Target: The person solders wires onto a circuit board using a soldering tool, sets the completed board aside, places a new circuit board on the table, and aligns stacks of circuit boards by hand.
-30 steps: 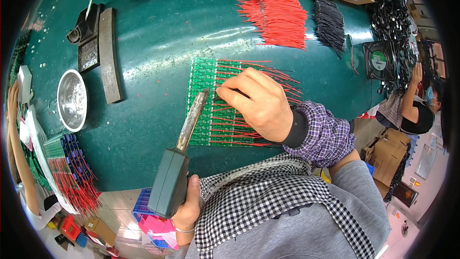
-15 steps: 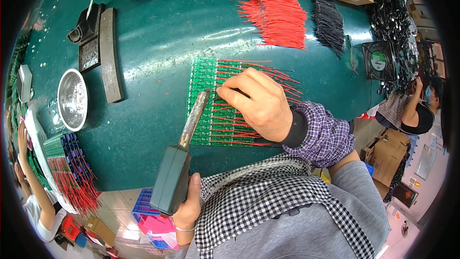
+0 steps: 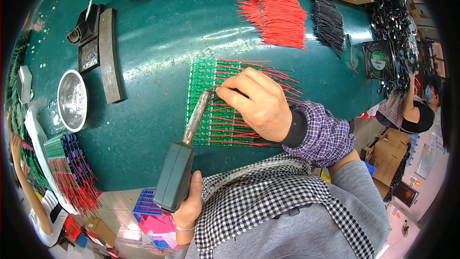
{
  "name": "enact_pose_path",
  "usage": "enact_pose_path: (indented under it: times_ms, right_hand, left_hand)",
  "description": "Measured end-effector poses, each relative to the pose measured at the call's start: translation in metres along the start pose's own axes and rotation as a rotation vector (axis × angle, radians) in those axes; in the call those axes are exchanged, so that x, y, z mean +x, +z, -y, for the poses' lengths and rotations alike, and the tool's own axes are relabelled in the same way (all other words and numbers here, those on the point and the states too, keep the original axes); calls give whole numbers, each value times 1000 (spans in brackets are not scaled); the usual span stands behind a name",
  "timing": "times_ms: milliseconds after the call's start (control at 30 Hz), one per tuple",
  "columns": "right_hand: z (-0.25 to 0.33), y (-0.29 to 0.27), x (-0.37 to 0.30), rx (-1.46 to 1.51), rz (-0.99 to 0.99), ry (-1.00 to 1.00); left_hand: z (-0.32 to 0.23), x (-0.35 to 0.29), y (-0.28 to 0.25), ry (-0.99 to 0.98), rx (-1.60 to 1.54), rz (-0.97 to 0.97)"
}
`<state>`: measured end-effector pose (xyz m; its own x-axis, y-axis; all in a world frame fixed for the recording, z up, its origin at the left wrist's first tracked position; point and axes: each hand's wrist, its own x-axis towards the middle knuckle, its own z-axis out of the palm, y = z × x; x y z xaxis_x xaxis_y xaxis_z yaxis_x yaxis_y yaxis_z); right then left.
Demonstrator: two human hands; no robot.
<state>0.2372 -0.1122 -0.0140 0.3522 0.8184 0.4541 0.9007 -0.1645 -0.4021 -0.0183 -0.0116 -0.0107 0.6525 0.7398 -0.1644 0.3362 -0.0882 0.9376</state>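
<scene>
A soldering iron (image 3: 175,169) with a green boxy handle is gripped in my left hand (image 3: 189,208). Its long, worn metal bit slants up to the green circuit board panel (image 3: 201,74) flat on the table, the tip beside my right fingertips. My right hand (image 3: 261,100) is closed in a pinch over the board; a thin wire end shows at the fingertips, and the rest is hidden under the hand. Rows of red wires (image 3: 235,136), with a few dark ones among them, stick out from the panel's right side.
Piles of red wires (image 3: 273,17) and black wires (image 3: 328,24) lie at the far right, near a fan (image 3: 378,61). On the left are a metal bowl (image 3: 73,100), a black holder (image 3: 89,50) and a curved bar (image 3: 109,57). Co-workers sit at both sides.
The soldering iron has shifted slightly right and up, bringing its tip closer to my right fingertips. My right hand stays in place. The co-worker's arm on the left has moved.
</scene>
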Motion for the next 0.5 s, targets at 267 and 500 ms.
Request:
enact_pose_path:
  times_ms: [267, 500]
  right_hand:
    - [-1, 1, -1, -7, -7, -1]
    - [1, 1, 0, -4, -15, 0]
  left_hand:
    - [1, -3, -2, 37, -28, -66]
    - [-7, -1, -3, 40, -6, -40]
